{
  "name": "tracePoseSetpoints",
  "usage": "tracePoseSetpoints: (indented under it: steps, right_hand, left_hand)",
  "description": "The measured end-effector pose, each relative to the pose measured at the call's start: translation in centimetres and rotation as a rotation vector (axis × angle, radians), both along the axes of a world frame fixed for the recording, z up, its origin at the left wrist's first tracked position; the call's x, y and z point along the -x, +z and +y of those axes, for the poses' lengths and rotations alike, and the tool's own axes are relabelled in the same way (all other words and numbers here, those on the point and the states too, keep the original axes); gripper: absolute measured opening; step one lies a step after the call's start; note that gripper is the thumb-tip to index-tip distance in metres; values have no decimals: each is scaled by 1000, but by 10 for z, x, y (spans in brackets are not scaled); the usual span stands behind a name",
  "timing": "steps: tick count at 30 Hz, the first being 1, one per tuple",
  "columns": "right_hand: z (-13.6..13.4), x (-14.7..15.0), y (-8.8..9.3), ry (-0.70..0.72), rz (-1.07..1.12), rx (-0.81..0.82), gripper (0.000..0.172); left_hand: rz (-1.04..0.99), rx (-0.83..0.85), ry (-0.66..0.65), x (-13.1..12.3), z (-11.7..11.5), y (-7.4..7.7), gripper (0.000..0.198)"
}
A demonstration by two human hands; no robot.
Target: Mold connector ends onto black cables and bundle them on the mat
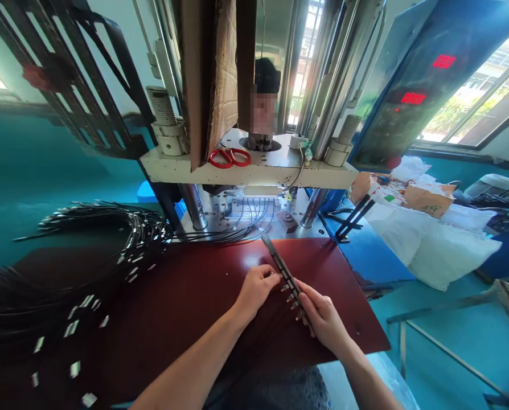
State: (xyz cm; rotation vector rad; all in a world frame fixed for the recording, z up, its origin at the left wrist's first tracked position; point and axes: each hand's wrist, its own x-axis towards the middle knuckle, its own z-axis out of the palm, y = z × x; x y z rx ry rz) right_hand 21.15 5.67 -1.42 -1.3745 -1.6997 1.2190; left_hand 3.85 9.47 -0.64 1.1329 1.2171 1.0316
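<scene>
A long dark metal bar (273, 249) slants over the front of the red-brown table, held near its lower end by my right hand (325, 316), thumb on top. Several small metal connector-like pieces (289, 297) stick out from the bar's left edge. My left hand (257, 290) is pinched close against that edge, and whatever lies between its fingertips is too small to make out. Beyond the bar, black cables (224, 234) run from a metal mould (252, 208) under the press to a bundle (141, 228) on the left.
Small metal pieces (75, 369) lie scattered on the table's (173, 330) left side. Red-handled scissors (230, 158) rest on the press platform (271, 171), beside a cardboard sheet (224, 80). White bags (434, 245) and a blue surface (365, 250) stand at right. A person (266, 85) is visible behind the press.
</scene>
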Motion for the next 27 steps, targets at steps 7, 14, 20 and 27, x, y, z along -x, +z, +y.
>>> tracePoseSetpoints:
  steps: [7, 14, 20, 27]
  right_hand:
    - [2, 0, 4, -81, 149, 97, 56]
    - [2, 1, 4, -86, 147, 88, 56]
    - [-1, -3, -3, -46, 134, 72, 54]
    - [-2, -4, 1, 10, 143, 81, 49]
  left_hand:
    - [243, -111, -130, 20, -17, 5, 26]
    - [247, -120, 38, 30, -27, 9, 14]
    - [-126, -48, 160, 35, -19, 4, 21]
    - [78, -74, -7, 21, -6, 1, 33]
